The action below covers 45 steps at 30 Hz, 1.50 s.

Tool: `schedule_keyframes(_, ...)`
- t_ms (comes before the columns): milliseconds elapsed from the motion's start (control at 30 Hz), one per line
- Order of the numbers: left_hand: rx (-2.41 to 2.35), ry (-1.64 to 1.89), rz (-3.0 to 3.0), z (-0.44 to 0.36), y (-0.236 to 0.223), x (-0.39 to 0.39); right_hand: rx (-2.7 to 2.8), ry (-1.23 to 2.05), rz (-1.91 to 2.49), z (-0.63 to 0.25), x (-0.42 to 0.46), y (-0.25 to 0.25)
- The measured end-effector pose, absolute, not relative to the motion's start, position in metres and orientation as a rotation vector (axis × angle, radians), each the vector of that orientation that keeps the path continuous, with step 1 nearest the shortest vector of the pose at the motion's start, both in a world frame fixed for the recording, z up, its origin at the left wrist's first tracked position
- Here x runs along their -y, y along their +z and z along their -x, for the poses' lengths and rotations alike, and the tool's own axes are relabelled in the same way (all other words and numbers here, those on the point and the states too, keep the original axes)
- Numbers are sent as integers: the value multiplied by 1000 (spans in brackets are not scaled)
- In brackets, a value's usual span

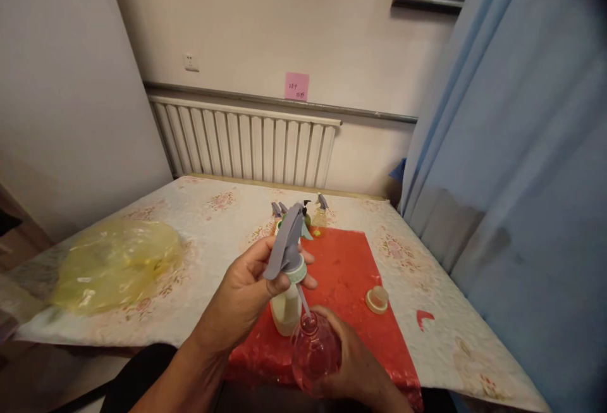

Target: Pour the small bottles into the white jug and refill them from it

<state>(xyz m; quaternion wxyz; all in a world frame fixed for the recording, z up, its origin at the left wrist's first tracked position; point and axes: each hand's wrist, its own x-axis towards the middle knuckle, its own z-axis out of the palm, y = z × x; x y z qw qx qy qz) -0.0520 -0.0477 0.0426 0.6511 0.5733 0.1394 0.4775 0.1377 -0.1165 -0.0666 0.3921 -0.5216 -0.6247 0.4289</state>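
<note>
Above red sheet's [341,261] near edge: left hand [244,283] curled closed round grey trigger spray head [287,239], right hand [353,356] wrapped about transparent bottle [313,359] below, apparently to line dip tube [303,299] up with bottle neck [310,324].

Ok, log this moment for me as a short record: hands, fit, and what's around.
left hand: holds grey spray head by its pale green collar
right hand: grips clear bottle
fit: tube at the bottle's mouth; collar apart from neck
behind hands: pale bottle on red sheet
right side of sheet: small domed item
table left: yellow plastic bag
</note>
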Motion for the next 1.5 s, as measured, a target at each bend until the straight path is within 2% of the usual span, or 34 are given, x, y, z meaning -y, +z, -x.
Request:
schedule_keyframes(467,-471,1004,-1381,51,40,48,1636,1016,1313,-140,119,-63)
schedule_keyframes(733,-382,1314,-980,78,18,20,1636,995,1391,-143,112,-52)
schedule_keyframes(900,-423,1336,-820,106,-12,-7,1672,861,1522,-158,91,-45)
schedule_keyframes(1067,-305,1124,-841,124,-54,-35,1701,688,1603,-168,61,-27)
schedule_keyframes(1500,-213,959,-603,135,-165,-98,1880,328,1744,-168,-3,33)
